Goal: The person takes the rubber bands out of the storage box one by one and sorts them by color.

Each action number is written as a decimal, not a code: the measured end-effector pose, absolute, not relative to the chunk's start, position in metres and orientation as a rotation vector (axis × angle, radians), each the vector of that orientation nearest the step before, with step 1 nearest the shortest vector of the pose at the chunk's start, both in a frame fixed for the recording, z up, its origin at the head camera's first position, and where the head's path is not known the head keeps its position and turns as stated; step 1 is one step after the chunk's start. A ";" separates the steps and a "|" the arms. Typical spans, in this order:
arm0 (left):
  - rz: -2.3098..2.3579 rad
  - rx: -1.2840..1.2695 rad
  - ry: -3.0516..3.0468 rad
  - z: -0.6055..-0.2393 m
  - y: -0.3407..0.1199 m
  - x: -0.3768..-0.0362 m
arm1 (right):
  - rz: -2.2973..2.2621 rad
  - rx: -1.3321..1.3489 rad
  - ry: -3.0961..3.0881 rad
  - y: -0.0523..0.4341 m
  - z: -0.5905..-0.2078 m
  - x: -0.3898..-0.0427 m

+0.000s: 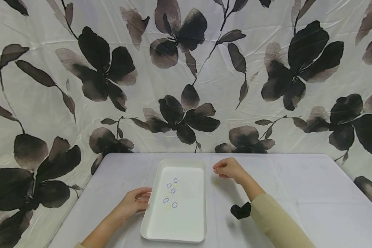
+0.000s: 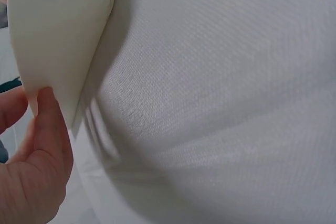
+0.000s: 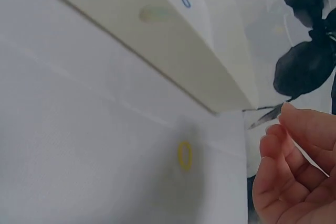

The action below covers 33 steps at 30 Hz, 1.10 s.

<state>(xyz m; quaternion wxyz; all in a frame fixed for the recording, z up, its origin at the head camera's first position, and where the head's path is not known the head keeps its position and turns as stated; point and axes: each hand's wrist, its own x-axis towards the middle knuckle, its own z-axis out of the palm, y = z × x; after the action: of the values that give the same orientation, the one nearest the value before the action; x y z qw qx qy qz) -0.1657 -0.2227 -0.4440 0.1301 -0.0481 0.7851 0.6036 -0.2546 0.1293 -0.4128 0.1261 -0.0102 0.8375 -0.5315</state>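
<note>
A white rectangular tray (image 1: 190,220) lies on the table, holding several thin blue rings (image 1: 172,205) and several thin yellow rings (image 1: 166,207). At its left side, my left hand (image 1: 133,204) grips the tray wall; in the left wrist view the thumb and a finger (image 2: 48,114) pinch its edge. Past the tray's far right corner, my right hand (image 1: 230,169) hovers over the table with loosely bent fingers and nothing between them. Below that hand, a single yellow ring (image 3: 179,156) lies on the cloth outside the tray.
A white cloth (image 1: 291,193) covers the table. Behind its far edge hangs a pale curtain (image 1: 235,131) with dark flowers. A black device (image 1: 240,210) sits by the right sleeve (image 1: 276,220).
</note>
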 end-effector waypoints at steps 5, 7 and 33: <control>1.742 -0.153 2.282 -0.444 -0.224 -0.166 | -1.547 -0.039 2.427 0.118 -0.407 -0.257; 1.748 -0.154 2.283 -0.444 -0.224 -0.166 | -1.546 -0.045 2.427 0.114 -0.406 -0.258; 1.747 -0.242 2.330 -0.438 -0.216 -0.165 | -1.579 -0.143 2.368 0.062 -0.403 -0.254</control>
<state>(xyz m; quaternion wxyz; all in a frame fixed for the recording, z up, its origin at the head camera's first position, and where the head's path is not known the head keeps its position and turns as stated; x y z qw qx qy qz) -0.1650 -0.2158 -0.4380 0.1096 -0.0823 0.7925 0.5943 -0.2541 0.0617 -0.4029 0.1455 -0.0496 0.8220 -0.5483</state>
